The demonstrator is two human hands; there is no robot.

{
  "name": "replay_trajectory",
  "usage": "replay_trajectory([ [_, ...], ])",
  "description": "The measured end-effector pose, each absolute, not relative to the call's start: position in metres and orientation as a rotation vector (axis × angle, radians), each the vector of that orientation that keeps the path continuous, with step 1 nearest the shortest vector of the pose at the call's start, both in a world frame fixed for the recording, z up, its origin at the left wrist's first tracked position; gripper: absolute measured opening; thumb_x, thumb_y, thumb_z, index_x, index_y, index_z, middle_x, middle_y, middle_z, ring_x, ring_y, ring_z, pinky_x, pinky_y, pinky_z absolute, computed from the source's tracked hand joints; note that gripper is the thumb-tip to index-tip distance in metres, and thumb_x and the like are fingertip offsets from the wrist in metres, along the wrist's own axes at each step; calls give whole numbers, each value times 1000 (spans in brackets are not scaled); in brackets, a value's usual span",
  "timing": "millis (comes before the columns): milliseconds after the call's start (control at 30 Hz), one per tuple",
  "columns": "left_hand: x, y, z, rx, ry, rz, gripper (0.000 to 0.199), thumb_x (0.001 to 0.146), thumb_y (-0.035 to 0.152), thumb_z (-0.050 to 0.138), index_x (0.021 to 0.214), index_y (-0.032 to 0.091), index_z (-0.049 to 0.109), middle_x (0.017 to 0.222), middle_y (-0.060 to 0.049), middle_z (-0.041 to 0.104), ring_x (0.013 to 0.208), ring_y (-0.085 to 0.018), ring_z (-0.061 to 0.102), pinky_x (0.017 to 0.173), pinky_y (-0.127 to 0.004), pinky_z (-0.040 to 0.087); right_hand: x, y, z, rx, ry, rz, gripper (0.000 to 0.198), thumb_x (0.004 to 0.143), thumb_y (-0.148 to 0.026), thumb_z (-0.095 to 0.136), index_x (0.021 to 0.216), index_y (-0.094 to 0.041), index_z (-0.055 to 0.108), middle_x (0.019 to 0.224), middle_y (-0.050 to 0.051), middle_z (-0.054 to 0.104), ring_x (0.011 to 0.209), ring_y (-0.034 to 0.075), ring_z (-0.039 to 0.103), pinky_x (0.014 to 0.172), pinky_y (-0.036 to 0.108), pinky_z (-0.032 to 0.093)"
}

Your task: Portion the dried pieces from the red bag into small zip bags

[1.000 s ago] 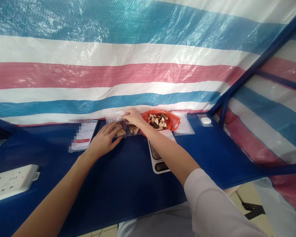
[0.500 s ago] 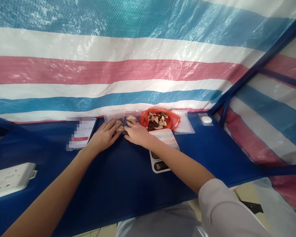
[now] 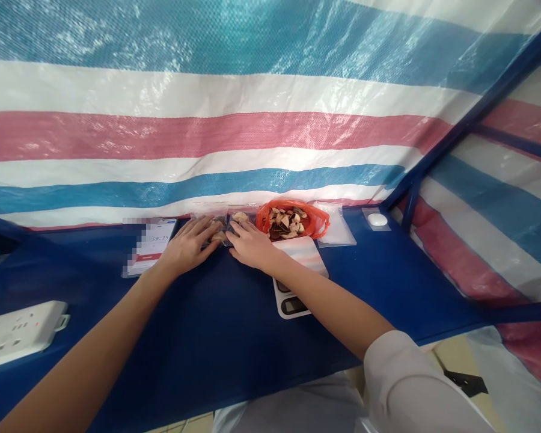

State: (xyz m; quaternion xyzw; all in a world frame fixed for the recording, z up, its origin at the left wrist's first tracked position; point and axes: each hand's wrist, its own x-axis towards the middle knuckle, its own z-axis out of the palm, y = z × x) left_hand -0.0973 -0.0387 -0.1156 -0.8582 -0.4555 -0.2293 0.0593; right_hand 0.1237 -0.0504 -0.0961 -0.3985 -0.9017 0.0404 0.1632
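Note:
Both hands rest on clear plastic bags of dried slices at the back of the blue table. My left hand (image 3: 190, 245) lies flat with its fingers stretched over the left bag (image 3: 217, 232). My right hand (image 3: 251, 243) has its fingers laid over the right bag (image 3: 240, 217); neither hand grips anything I can see. The palms hide much of the bags. Just right of my right hand sits an open red plastic bag (image 3: 318, 224) of brown and pale dried slices (image 3: 285, 224). Under my right forearm is a white kitchen scale (image 3: 304, 248), partly covered.
A phone (image 3: 155, 240) showing a timer lies left of my left hand. Flat clear bags (image 3: 336, 228) lie beyond the red bag. A white round object (image 3: 377, 220) is at the back right, a power strip (image 3: 24, 329) at the front left. Striped sheeting (image 3: 234, 132) hangs behind.
The view has shifted slightly. Both hands remain on the bags, with hardly any movement of the fingers.

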Motion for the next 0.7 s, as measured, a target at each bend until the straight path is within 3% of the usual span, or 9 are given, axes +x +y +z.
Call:
replay_trajectory([
  [233, -65, -68, -95, -2474, -1444, -750, 43, 98, 43, 44, 132, 24, 62, 139, -11, 61, 134, -32, 53, 117, -55, 35, 153, -69, -81, -1039, -2469, -93, 36, 95, -18, 49, 127, -13, 65, 150, 15, 51, 145, 29, 40, 121, 45, 30],
  [533, -3, -96, -105, -2419, -1484, -754, 44, 100, 43, 40, 126, 18, 65, 133, -13, 65, 131, -30, 55, 117, -50, 35, 238, -97, -77, -1208, -2313, -118, 38, 97, -22, 47, 128, -15, 67, 148, 12, 54, 144, 30, 43, 123, 47, 29],
  [700, 24, -99, -112, -2420, -1562, -783, 44, 101, 39, 38, 127, 15, 64, 135, -15, 64, 134, -31, 53, 118, -50, 34, 295, -109, -84, -1379, -2080, -24, 38, 97, -25, 46, 128, -22, 68, 144, 6, 59, 136, 23, 53, 113, 36, 45],
])
